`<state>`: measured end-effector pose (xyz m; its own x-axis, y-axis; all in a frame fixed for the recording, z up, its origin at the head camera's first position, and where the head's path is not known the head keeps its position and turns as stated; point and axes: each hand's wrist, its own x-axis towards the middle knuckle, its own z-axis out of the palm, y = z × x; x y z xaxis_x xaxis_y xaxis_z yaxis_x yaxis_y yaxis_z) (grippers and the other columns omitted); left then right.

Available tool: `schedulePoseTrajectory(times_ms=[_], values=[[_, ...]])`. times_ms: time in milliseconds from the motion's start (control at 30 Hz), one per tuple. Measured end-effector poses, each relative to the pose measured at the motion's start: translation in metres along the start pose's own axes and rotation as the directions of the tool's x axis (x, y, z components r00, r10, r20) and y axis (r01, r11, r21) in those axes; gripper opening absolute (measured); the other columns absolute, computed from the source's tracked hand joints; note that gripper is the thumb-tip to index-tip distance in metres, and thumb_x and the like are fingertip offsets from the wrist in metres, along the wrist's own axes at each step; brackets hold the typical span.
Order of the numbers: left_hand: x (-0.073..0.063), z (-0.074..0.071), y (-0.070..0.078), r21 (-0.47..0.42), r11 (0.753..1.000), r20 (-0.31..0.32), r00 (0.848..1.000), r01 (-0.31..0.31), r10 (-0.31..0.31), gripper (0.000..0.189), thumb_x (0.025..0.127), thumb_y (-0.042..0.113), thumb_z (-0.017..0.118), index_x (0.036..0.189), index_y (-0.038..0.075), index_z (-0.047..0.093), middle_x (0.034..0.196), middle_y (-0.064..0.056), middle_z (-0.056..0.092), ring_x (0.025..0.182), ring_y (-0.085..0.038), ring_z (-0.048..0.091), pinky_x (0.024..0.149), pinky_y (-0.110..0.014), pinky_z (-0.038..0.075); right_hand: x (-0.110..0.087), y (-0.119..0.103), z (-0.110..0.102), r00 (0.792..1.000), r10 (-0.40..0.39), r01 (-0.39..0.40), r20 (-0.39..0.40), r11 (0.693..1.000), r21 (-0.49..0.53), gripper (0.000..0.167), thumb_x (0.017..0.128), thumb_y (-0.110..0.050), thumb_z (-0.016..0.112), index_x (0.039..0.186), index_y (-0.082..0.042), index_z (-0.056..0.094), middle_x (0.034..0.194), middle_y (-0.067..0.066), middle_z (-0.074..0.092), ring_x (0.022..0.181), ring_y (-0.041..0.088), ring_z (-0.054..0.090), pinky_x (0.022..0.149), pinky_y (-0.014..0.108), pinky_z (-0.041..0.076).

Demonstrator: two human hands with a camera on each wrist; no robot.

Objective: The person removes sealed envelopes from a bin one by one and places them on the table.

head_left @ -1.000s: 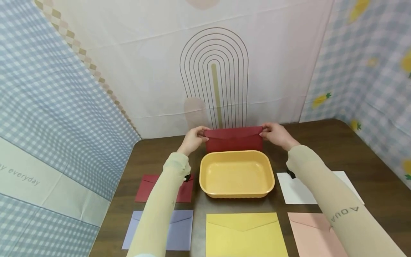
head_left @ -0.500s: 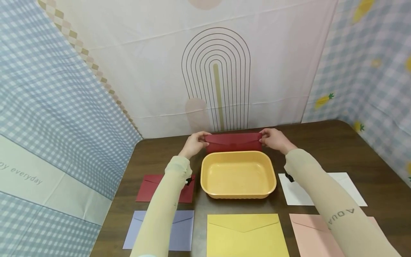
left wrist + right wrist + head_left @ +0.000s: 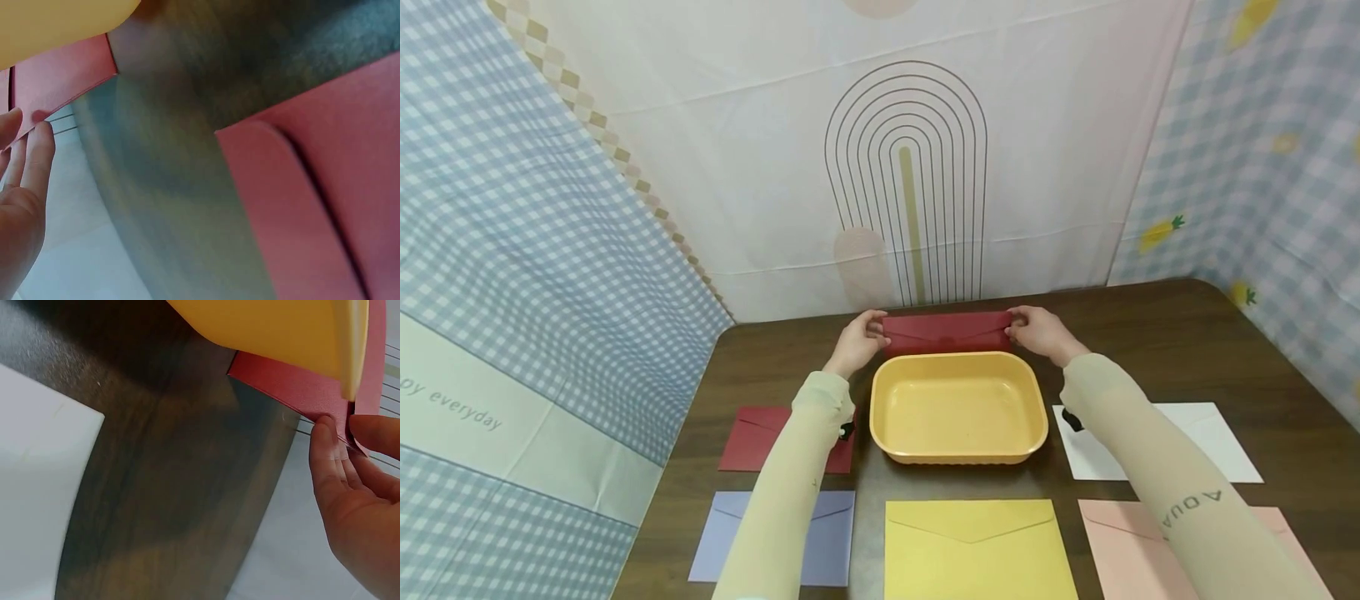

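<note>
Behind the yellow tray, a dark red envelope with its flap edge uppermost spans the gap between both hands. My left hand pinches its left end, and the left wrist view shows the fingers along the edge. At the other end my right hand grips the envelope, thumb on the flap side and fingers at the side edge. The tray's back wall hides the envelope's lower part in the head view.
On the wooden table, a second red envelope and a lilac one lie left. A yellow envelope lies in front of the tray. A white envelope and a pink one lie right, partly under my sleeve. Patterned cloth hangs behind.
Both hands have come down slightly and the top of the red envelope has dropped, so a shorter strip of it shows above the tray. The grips have not changed.
</note>
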<state>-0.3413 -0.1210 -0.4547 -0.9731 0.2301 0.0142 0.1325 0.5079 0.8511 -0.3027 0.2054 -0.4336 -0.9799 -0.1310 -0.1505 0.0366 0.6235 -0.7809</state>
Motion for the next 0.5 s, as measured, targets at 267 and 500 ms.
schedulePoseTrajectory(times_ms=[267, 500], values=[[-0.001, 0.008, -0.005, -0.143, 0.987, -0.017, 0.996, 0.079, -0.082, 0.049, 0.095, -0.002, 0.061, 0.142, -0.006, 0.051, 0.122, -0.023, 0.063, 0.111, -0.031, 0.063, 0.094, -0.038, 0.053, 0.001, 0.013, 0.005, 1.0, 0.026, -0.024, -0.013, 0.992, 0.124, 0.047, 0.105, -0.011, 0.045, 0.145, 0.015, 0.038, 0.134, 0.034, 0.054, 0.119, 0.041, 0.057, 0.101, 0.05, 0.048], [-0.005, 0.012, -0.016, -0.186, 0.97, 0.058, 0.988, 0.154, -0.146, 0.047, 0.1, -0.001, 0.054, 0.146, -0.008, 0.044, 0.13, -0.026, 0.058, 0.105, -0.023, 0.061, 0.09, -0.032, 0.054, -0.001, 0.021, 0.011, 0.995, 0.042, -0.052, 0.091, 0.993, 0.11, 0.052, 0.108, -0.018, 0.042, 0.149, 0.012, 0.034, 0.143, 0.034, 0.046, 0.134, 0.044, 0.045, 0.109, 0.054, 0.038]])
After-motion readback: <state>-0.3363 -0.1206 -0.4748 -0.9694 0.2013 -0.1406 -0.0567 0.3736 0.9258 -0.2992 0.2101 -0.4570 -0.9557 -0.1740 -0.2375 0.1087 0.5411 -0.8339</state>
